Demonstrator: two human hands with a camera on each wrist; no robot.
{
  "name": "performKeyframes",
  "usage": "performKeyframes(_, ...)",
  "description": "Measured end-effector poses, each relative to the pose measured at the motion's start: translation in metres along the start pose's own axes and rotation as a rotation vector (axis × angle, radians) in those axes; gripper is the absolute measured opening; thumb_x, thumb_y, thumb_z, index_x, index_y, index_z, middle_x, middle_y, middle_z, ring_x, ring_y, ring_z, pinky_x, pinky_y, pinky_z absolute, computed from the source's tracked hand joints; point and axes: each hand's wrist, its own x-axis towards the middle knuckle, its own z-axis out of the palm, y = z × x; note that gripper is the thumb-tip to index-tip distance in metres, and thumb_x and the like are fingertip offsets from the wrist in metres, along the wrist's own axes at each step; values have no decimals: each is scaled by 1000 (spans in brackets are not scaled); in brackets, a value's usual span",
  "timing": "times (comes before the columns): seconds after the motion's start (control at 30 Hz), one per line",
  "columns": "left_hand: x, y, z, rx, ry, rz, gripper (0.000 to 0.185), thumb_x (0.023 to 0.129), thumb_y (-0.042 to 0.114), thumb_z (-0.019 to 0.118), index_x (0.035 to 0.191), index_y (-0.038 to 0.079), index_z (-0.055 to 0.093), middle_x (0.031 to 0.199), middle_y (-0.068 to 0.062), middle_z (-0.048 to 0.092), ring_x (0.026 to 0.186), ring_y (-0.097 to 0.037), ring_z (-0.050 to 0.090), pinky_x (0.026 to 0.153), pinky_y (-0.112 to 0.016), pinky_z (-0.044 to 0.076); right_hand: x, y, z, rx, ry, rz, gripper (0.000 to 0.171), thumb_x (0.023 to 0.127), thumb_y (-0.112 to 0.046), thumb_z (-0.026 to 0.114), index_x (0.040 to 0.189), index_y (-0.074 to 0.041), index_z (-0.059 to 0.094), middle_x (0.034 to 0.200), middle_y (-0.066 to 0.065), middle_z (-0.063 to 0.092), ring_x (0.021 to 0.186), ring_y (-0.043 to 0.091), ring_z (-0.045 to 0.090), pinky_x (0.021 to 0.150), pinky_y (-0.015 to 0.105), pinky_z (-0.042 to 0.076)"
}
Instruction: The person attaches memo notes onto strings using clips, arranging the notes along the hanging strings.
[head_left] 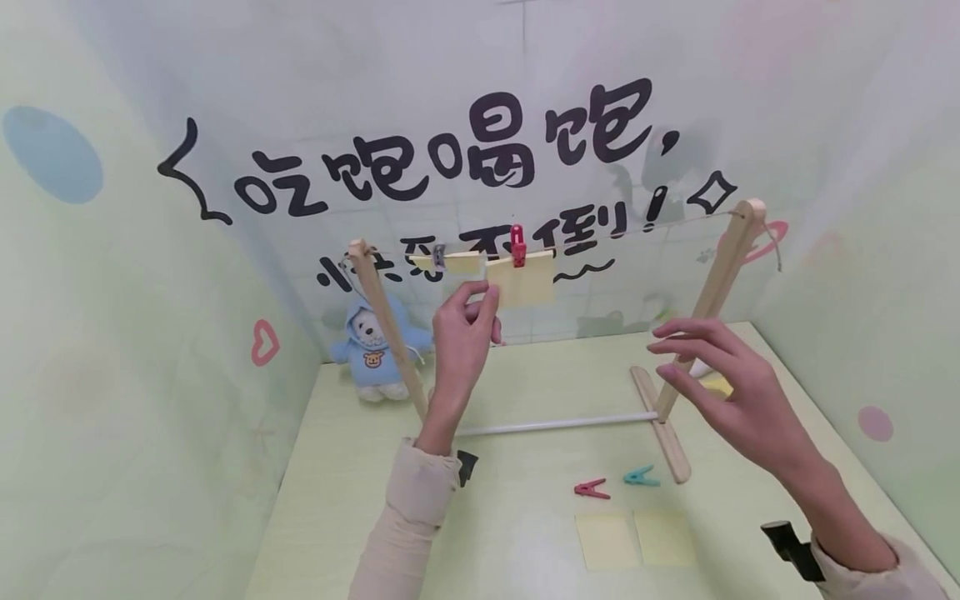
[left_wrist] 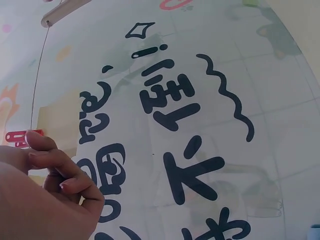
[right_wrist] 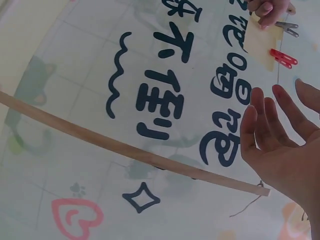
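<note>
Head view: a small wooden drying rack (head_left: pixel 708 292) stands toward the far side of the bench (head_left: pixel 352 467), a string (head_left: pixel 645 229) running between its two post tops. Two yellow sheets hang on it: one under a grey clip (head_left: pixel 439 257) near the left post, the other, the yellow sheet (head_left: pixel 525 282), under a red clip (head_left: pixel 517 246) about mid-string. Left hand (head_left: pixel 459 333) is raised, thumb and fingers pinching that sheet's lower-left corner. Right hand (head_left: pixel 723 375) hovers in front of the right post, fingers spread wide, holding nothing. At the near edge of the bench lie a spare red peg (head_left: pixel 591 488), a teal peg (head_left: pixel 641 477) and two loose yellow sheets (head_left: pixel 636 539). A plush bear (head_left: pixel 375 350) sits in the far-left corner.

Left wrist view: fingers curled at the sheet, red clip just beside the fingertips; mostly the lettered wall behind.

Right wrist view: palm open, fingers straight, w/ the rack post crossing in front (the left hand and both clips show small at the top).

Judgement: the step in hand looks like settling the second hung sheet. The next move prob. calls for a gentle tug or release at the corner w/o dragging the sheet out of the clip.
</note>
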Motion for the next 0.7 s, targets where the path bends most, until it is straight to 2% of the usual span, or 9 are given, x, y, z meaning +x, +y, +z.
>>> performKeyframes(0.2, -4, -13, 3, 51, -51, -28, 23, 101, 28, 62, 112, 9, 69, 55, 5, 58, 50, -11, 50, 50, -24, 30, -29, 22, 8, -75, -89, 68, 47, 74, 11, 80, 112, -15, 73, 123, 5, 64, 118, -5, 53, 89, 3, 41)
performKeyframes(0.27, -9, -22, 5, 87, -86, -39, 22, 101, 25, 61, 116, 11, 68, 63, -1, 64, 56, -12, 52, 54, -27, 37, -39, 29, 11, -102, -110, 84, 44, 75, 9, 81, 111, -15, 73, 122, 4, 64, 117, -7, 52, 85, 3, 41)
performKeyframes(0.3, -12, -29, 7, 112, -105, -40, 22, 101, 24, 61, 118, 11, 67, 69, -4, 68, 59, -12, 54, 64, -29, 46, -44, 32, 13, -114, -120, 94, 44, 75, 8, 81, 110, -16, 73, 122, 3, 64, 116, -8, 51, 83, 3, 41)
performKeyframes(0.37, -23, -47, 12, 163, -153, -66, 25, 101, 22, 61, 123, 12, 65, 83, -8, 73, 67, -13, 59, 73, -37, 53, -53, 37, 16, -129, -141, 110, 42, 75, 6, 82, 109, -16, 73, 122, 2, 65, 116, -8, 52, 83, 3, 42)
performKeyframes(0.43, -41, -72, 18, 211, -213, -119, 29, 100, 23, 61, 127, 13, 62, 97, -9, 74, 78, -13, 63, 80, -40, 57, -61, 42, 18, -140, -160, 112, 41, 75, 5, 82, 108, -17, 73, 122, 1, 65, 117, -5, 52, 84, 4, 42)
performKeyframes(0.5, -65, -100, 26, 241, -280, -187, 32, 100, 23, 62, 130, 13, 60, 105, -8, 73, 85, -12, 65, 81, -36, 59, -67, 46, 18, -141, -172, 102, 41, 74, 5, 82, 107, -17, 73, 121, 2, 65, 117, -1, 53, 84, 6, 43)
performKeyframes(0.53, -78, -115, 29, 255, -312, -228, 33, 99, 23, 62, 130, 13, 59, 107, -7, 72, 86, -11, 65, 71, -30, 57, -70, 48, 18, -144, -176, 96, 41, 74, 5, 82, 107, -18, 73, 121, 2, 65, 116, 1, 53, 83, 6, 44)
performKeyframes(0.63, -120, -154, 41, 284, -383, -313, 34, 97, 20, 66, 129, 10, 59, 106, -5, 70, 85, -9, 65, 66, -21, 54, -77, 52, 15, -146, -184, 90, 43, 73, 5, 83, 107, -20, 73, 120, 2, 66, 116, 2, 52, 79, 7, 44)
performKeyframes(0.7, -146, -173, 50, 303, -412, -345, 36, 94, 18, 69, 127, 7, 59, 105, -5, 70, 81, -7, 63, 64, -20, 50, -81, 55, 13, -151, -187, 97, 45, 73, 5, 83, 107, -22, 73, 120, 1, 66, 117, 1, 51, 76, 7, 44)
